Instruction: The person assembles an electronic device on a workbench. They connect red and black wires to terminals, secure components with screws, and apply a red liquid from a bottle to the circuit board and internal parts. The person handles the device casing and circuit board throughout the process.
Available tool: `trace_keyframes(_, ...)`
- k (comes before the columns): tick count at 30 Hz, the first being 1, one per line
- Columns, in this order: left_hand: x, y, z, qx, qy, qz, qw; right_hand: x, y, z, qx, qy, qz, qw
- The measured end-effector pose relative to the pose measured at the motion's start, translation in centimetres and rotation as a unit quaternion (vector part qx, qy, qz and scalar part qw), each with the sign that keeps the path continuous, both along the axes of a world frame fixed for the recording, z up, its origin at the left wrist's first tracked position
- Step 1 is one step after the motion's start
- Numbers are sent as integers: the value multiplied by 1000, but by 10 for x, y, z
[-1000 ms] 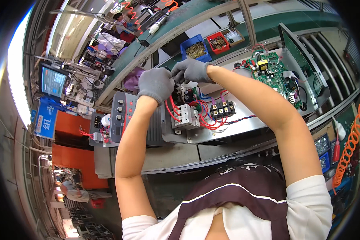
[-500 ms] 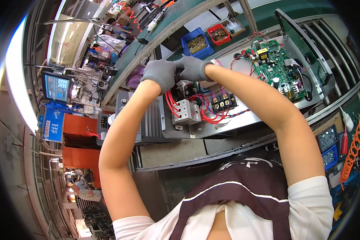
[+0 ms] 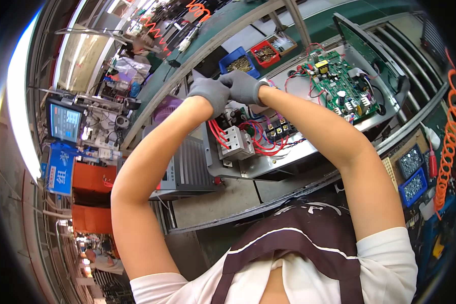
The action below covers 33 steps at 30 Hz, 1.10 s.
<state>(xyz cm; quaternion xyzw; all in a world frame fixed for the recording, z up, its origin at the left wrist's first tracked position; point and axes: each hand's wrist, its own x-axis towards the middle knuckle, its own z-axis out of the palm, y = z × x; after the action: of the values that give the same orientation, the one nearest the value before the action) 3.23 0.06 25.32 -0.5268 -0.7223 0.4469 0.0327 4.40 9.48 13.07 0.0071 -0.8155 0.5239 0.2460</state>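
Note:
My left hand [image 3: 211,95] and my right hand [image 3: 242,86], both in grey gloves, meet above the far-left end of an open metal chassis [image 3: 261,168]. Their fingers are curled in against each other, and whatever lies between them is hidden. Just below the hands sits a white breaker block [image 3: 236,143] with red wires [image 3: 217,133] running up from it. To its right is a black terminal block [image 3: 278,130] with brass screws and more red and blue wires. A green circuit board [image 3: 338,83] fills the chassis's right part.
Beyond the chassis stand a blue bin [image 3: 238,62] and a red bin [image 3: 264,53] of small parts. A grey finned unit [image 3: 190,164] is at left, near a screen [image 3: 65,121]. At right are screw trays [image 3: 413,186], a red screwdriver [image 3: 432,163] and a coiled orange hose [image 3: 446,172].
The whole view has shifted slightly. Both hands stay together over the same end of the chassis, with the fingers a little turned. A pointed grey glove tip now shows above the left hand.

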Motion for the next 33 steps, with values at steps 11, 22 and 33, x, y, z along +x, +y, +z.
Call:
trace_keyframes(11, -54, -10, -28, -44, -39, -340, 939, 287, -34, -1, -139, 229, -181, 946)
trace_keyframes(22, 148, 40, 9, 207, -313, -485, 790, 589, -17, -224, -139, -330, -650, 671)
trace_keyframes(33, 459, 134, -343, -72, -484, -405, 772, 537, 137, -240, 238, -594, -323, 697)
